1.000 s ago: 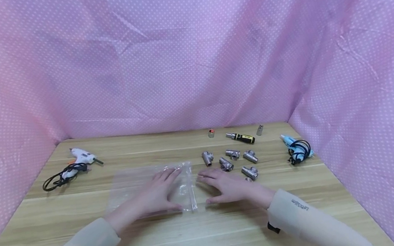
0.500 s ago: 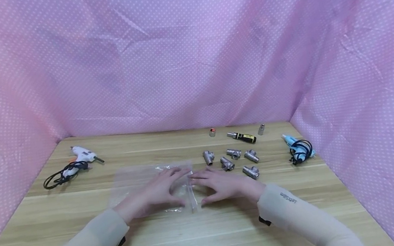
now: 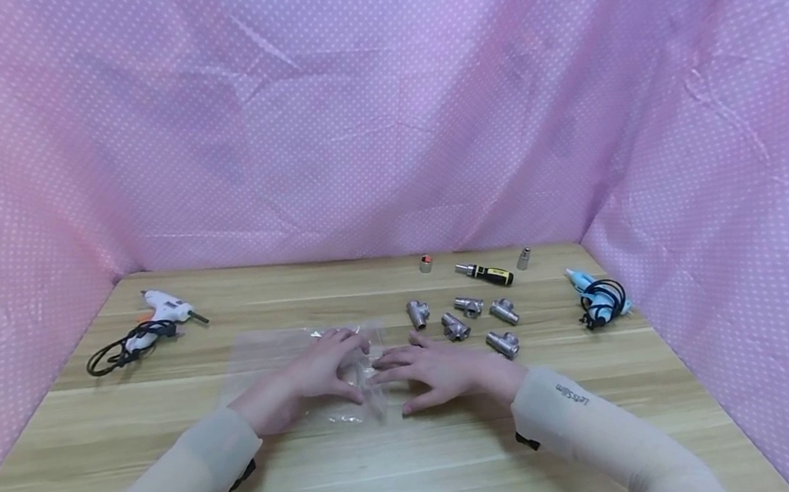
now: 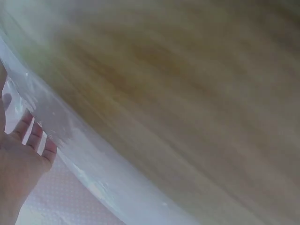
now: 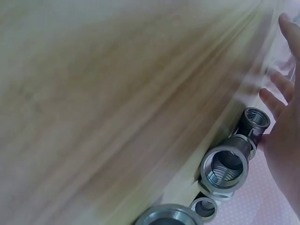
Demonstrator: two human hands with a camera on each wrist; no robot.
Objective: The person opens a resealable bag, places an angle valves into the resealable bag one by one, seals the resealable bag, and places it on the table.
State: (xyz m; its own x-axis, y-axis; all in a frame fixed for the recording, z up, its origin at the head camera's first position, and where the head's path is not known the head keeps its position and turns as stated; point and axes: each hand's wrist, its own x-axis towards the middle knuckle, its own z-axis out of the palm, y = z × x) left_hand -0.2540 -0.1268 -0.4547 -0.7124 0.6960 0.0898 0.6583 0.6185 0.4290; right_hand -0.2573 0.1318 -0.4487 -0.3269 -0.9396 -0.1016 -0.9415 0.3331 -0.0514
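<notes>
A clear zip-lock bag [image 3: 259, 357] lies flat on the table, its zip end toward the right and wrinkled. My left hand [image 3: 321, 367] rests on the bag near that end, fingers gently bent and thumb apart. In the left wrist view, the fingers [image 4: 35, 136] touch the plastic sheet. Facing it, my right hand [image 3: 438, 370] has its fingers spread, with fingertips at the bag's zip edge. Just beyond the right hand lie several metal tee pipe fittings [image 3: 455, 327]. A threaded fitting [image 5: 225, 168] shows close to that hand in the right wrist view.
At the far left lies a white glue gun [image 3: 168, 305] with a coiled black cord. A light-blue glue gun [image 3: 595, 300] is at the right. Along the back sit a yellow-and-black screwdriver [image 3: 487, 273] and two small metal pieces. Pink dotted cloth [image 3: 376, 114] hangs around the table.
My right hand has moved left to the bag's zip edge. The left hand's fingers have bent more, and the zip end now looks crumpled instead of straight.
</notes>
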